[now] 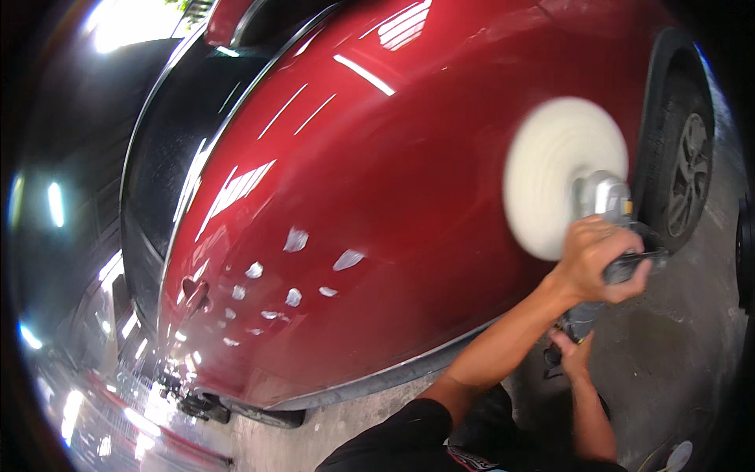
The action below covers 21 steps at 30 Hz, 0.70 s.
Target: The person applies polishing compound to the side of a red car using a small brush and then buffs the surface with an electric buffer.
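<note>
Against the red car door (409, 197), both hands (599, 263) grip a white-padded polisher (562, 177).

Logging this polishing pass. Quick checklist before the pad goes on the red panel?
1. Left hand grips polisher head: ok.
2. Right hand on the polisher's rear: ok, partly hidden.
3. Pad spinning: ok, it is blurred.
4. Pad touching panel: cannot tell.
5. Compound dabs on panel, unspread: ok.
6. Cord away from pad: cannot tell.
</note>
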Available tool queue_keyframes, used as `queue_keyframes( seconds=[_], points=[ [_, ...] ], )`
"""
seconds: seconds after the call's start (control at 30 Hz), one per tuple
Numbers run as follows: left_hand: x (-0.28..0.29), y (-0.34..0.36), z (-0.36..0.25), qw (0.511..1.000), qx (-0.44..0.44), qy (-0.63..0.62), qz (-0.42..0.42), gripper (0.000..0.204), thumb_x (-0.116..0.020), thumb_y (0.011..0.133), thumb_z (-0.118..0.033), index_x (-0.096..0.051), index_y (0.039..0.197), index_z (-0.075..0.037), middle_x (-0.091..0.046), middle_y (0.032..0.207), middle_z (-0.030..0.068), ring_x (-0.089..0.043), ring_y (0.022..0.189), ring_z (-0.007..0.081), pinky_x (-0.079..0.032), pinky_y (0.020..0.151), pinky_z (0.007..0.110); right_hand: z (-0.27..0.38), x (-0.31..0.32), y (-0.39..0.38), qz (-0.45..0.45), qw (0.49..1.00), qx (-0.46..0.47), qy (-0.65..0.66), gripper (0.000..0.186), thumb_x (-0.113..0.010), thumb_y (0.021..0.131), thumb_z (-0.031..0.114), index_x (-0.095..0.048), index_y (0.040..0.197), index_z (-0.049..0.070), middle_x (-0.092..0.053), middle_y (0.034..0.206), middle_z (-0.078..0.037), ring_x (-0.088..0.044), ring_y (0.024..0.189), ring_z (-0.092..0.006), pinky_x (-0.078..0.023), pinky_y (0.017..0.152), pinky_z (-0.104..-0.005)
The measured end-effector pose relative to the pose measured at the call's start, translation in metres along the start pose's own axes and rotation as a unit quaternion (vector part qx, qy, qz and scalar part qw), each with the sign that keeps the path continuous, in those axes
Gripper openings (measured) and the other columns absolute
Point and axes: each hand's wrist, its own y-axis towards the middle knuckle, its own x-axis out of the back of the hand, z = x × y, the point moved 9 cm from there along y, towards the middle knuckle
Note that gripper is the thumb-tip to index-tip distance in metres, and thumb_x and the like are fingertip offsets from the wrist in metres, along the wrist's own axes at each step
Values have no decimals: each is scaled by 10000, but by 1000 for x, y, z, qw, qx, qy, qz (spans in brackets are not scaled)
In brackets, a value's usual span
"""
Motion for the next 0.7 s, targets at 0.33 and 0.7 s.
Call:
queue_keyframes(
  seconds=[0.33,0.7],
  points=[
    [83,-43,-43,996,-4,71,-55,181,-752,585,-121,-653,733,-91,-590,611,42,-551,511,201,-391,526,332,-51,-37,-32,112,987,105,-49,294,-729,815,110,-599,1053,-3,-638,922,-66,-621,784,-191,-512,692,-333],
    [248,-127,-154,945,-38,256,-201,245,-702,830,-208,-552,832,-15,-531,549,49,-510,457,178,-418,498,338,-14,-161,-69,342,921,93,-160,521,-866,607,186,-670,1057,10,-738,923,-178,-733,915,-320,-552,829,-389]
  ],
)
